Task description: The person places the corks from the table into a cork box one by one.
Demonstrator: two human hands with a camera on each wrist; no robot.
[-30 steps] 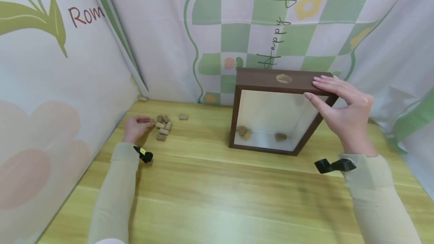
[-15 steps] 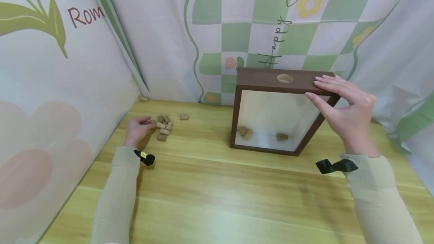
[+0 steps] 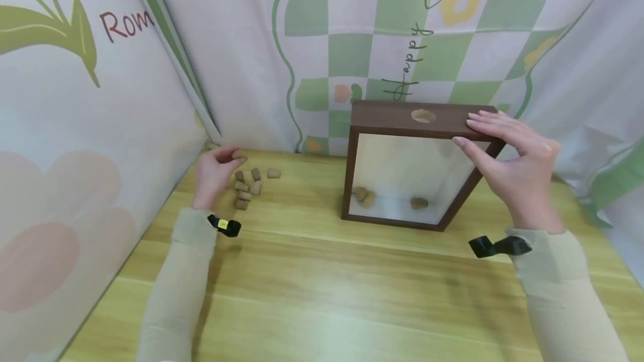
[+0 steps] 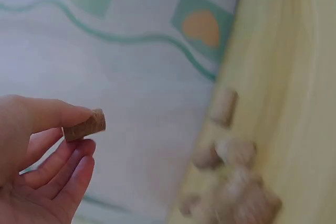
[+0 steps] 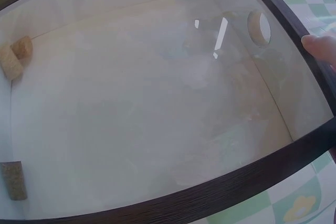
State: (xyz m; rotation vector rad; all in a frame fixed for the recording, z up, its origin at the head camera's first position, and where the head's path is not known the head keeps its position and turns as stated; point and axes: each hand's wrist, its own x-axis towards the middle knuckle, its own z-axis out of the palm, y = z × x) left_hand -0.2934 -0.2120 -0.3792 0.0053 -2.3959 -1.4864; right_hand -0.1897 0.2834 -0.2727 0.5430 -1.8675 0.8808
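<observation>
The left hand pinches one cork near the loose corks on the table, and a slack pinch could drop it, while the upright box, steadied by the right hand with fingers nearly straight, could tip if knocked.

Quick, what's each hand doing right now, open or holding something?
Left hand: closed, pinching a small brown cylindrical cork.
Right hand: closed, gripping a top corner of the dark-brown, wood-framed rectangular box with a clear front.
</observation>
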